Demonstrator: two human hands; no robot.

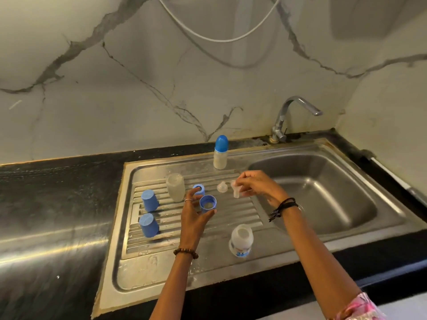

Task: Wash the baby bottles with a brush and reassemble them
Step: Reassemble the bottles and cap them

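Both your arms reach forward from the bottom edge, forearms bare. Your left hand [193, 214] is palm-down, fingers [193, 195] and thumb curled round a blue plastic screw ring [208, 203], a silver ring on one finger and a brown bead bracelet at the wrist. Your right hand [258, 184] is bent at the wrist, fingertips pinching a small clear silicone teat [236, 190]; dark cord bands circle that wrist, a pink patterned sleeve showing near the elbow.
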